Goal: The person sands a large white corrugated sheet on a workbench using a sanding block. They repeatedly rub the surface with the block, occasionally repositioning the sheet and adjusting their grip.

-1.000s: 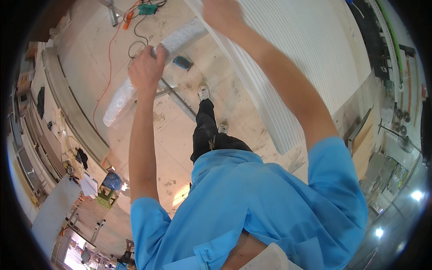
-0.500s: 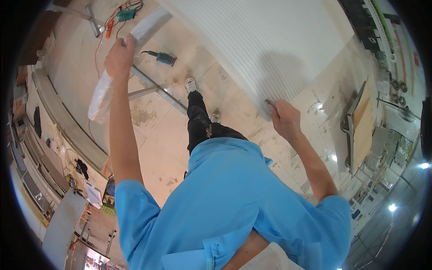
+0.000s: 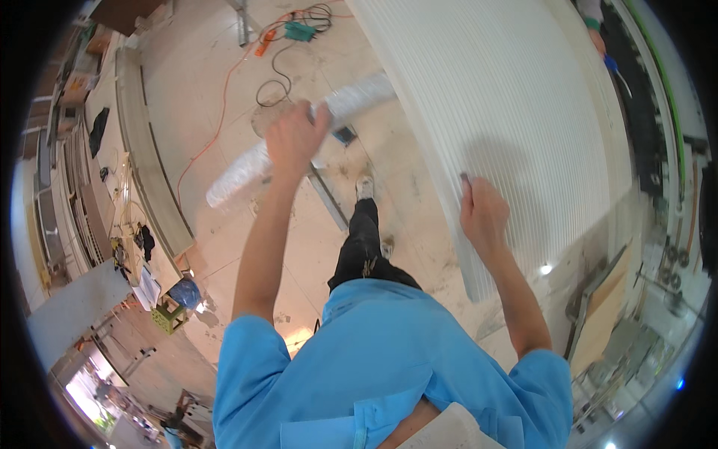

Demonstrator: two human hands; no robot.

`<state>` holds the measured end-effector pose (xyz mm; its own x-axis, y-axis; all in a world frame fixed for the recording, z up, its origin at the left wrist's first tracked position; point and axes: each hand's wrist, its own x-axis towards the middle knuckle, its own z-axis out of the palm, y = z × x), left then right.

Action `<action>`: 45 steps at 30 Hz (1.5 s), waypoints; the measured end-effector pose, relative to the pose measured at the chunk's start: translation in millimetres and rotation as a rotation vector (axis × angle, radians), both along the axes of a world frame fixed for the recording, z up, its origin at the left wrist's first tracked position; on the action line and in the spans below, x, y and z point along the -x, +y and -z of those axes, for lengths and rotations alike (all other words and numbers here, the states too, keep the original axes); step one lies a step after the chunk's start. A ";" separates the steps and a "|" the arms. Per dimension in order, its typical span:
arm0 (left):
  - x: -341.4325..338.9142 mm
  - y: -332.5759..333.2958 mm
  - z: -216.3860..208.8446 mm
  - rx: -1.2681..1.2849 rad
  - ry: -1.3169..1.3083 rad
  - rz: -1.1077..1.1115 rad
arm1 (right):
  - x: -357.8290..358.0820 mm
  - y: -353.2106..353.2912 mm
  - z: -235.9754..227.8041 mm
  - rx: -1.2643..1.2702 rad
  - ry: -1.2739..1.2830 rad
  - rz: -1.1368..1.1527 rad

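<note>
My left hand (image 3: 295,142) is closed round the middle of a long roll of clear plastic film (image 3: 364,99), held slanting above the floor. The roll's upper right end reaches the edge of a long white ribbed panel (image 3: 501,82); whether they touch I cannot tell. My right hand (image 3: 485,217) is over the panel's near left edge, its fingers closed round a small dark thing (image 3: 464,178). Only the tip of that thing shows, so its kind is unclear. Behind the roll, a dark blue power tool (image 3: 344,135) is mostly hidden.
A metal bar (image 3: 327,198) lies near my feet. Orange and black cables (image 3: 273,93) with a green box (image 3: 299,31) trail over the floor. At the panel's far right is another person's hand (image 3: 596,39) by a blue-handled tool (image 3: 612,64). A wooden board (image 3: 602,307) stands right.
My left hand has swung the roll rightward toward the panel, and it lies flatter across the view. More of the panel shows. My right hand stays closed. Another person's hand has come into view.
</note>
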<state>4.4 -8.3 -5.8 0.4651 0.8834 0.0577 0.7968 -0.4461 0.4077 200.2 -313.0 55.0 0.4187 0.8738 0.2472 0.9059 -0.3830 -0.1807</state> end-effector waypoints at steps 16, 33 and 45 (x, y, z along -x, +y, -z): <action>0.5 -4.6 -10.5 -0.039 -0.041 0.039 | -185.8 668.9 21.4 -0.221 -0.088 -0.179; 2.3 2.7 4.5 -0.124 0.030 -0.021 | 41.9 -152.0 -12.8 0.193 0.017 0.009; -3.1 1.7 7.5 -0.107 0.026 -0.052 | -47.7 104.1 34.0 -0.050 -0.021 -0.126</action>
<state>7.5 -6.6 -13.3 0.4215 0.8957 0.1413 0.8295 -0.4438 0.3391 247.9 -208.9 21.0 0.3011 0.9056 0.2987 0.9499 -0.2574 -0.1773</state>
